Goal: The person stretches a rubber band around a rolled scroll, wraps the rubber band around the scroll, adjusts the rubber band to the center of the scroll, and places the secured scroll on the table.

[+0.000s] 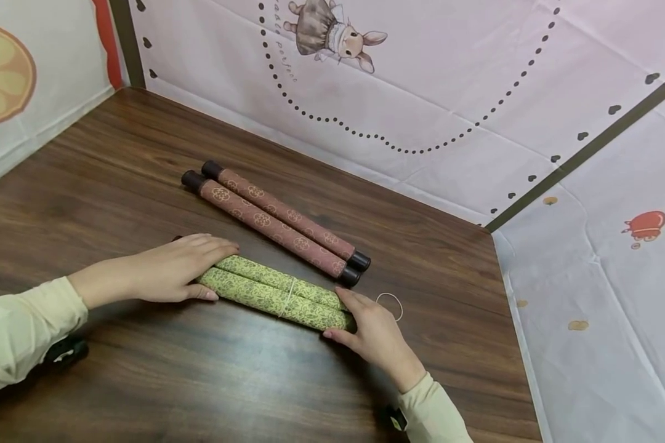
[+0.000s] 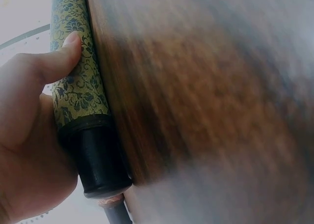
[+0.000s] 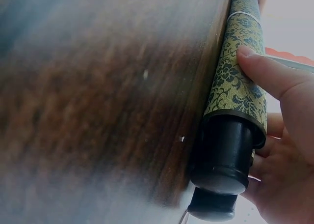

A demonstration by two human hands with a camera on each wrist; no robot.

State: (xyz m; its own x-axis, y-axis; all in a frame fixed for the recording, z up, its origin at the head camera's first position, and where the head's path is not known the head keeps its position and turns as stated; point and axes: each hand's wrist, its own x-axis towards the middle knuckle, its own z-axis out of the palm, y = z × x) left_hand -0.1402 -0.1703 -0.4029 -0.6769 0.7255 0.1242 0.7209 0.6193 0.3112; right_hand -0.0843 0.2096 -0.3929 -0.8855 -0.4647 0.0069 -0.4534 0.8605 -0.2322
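A green scroll (image 1: pixel 255 295) with a dark floral pattern lies on the table as two rolls side by side. A thin pale rubber band (image 1: pixel 288 296) circles both rolls near the middle. My left hand (image 1: pixel 172 271) grips its left end, thumb along the near roll and fingers over the far one. At the other end my right hand (image 1: pixel 374 332) holds it in the same way. Black end knobs show in the wrist views, one by the left palm (image 2: pixel 98 160) and another by the right (image 3: pixel 223 155). The head view has these mostly hidden under the hands.
Beyond the green scroll lies a reddish-brown scroll (image 1: pixel 263 220) with gold flowers, also two rolls with black knobs. A loose rubber band (image 1: pixel 401 306) rests just right of my right hand. Printed cloth walls (image 1: pixel 421 92) border the wooden table (image 1: pixel 210 381).
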